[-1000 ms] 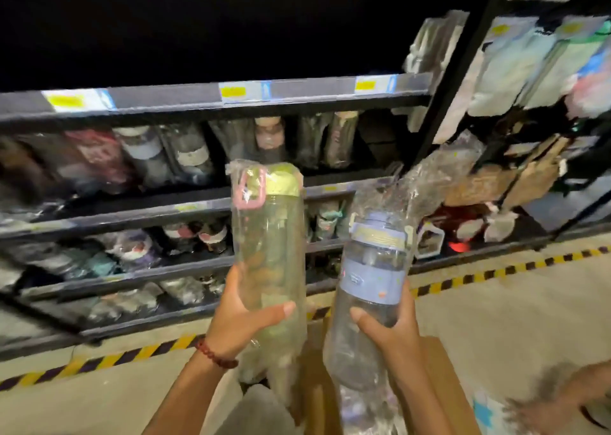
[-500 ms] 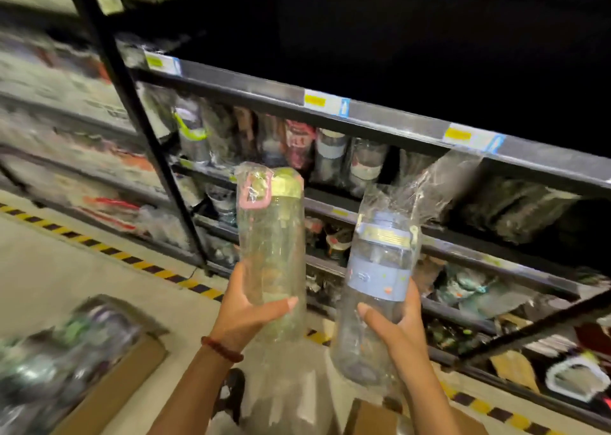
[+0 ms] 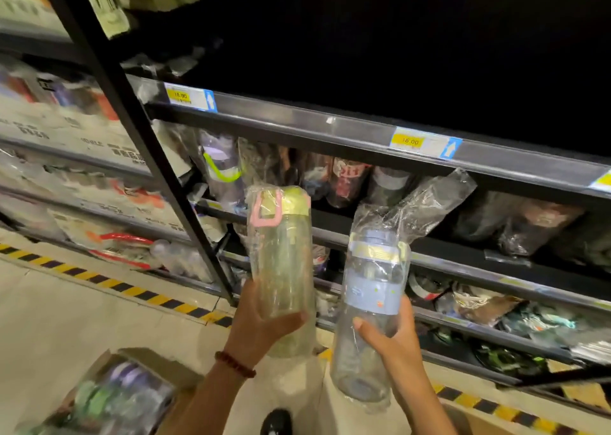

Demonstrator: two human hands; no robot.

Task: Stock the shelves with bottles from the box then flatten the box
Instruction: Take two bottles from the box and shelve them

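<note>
My left hand [image 3: 261,322] grips a tall green-lidded clear plastic bottle [image 3: 281,262]; my right hand [image 3: 393,342] grips a blue-banded clear bottle [image 3: 370,305]. Both hover short of the dark metal shelf [image 3: 363,130] ahead. Their slick plastic wrappers could slip through my fingers.

The scene is seen from head height, facing forward and down, close to the shelves [image 3: 330,130] and floor [image 3: 82,319].

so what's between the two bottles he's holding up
Nothing held or touching: in the head view a narrow gap separates the green-lidded bottle and the blue-banded bottle. Through it only the stocked shelves behind show.
</note>
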